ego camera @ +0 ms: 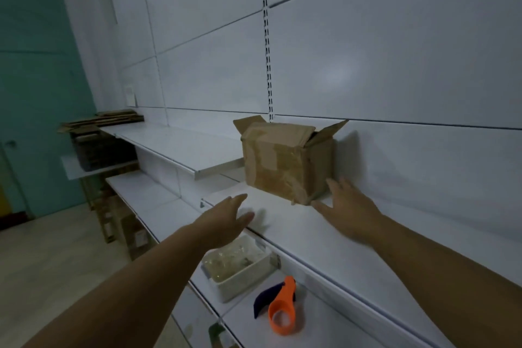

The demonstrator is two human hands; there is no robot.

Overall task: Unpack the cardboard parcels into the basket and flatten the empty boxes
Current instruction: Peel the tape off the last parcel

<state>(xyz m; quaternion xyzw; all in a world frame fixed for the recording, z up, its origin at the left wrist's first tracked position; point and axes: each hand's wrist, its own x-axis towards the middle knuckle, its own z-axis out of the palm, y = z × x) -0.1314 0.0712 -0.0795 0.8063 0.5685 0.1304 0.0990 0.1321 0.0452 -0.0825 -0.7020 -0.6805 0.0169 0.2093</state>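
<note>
Cardboard box (282, 161), flaps up, on shelf (299, 226): clasp both sides low with left grip (226, 217) and right grip (347, 206), both spread, empty.

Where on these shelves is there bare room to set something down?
The long shelf is bare between the flattened cardboard and the cardboard box. In front of the box, room lies between the left hand and right hand. The lower shelf is crowded: basket and tape dispenser sit close together.
</note>
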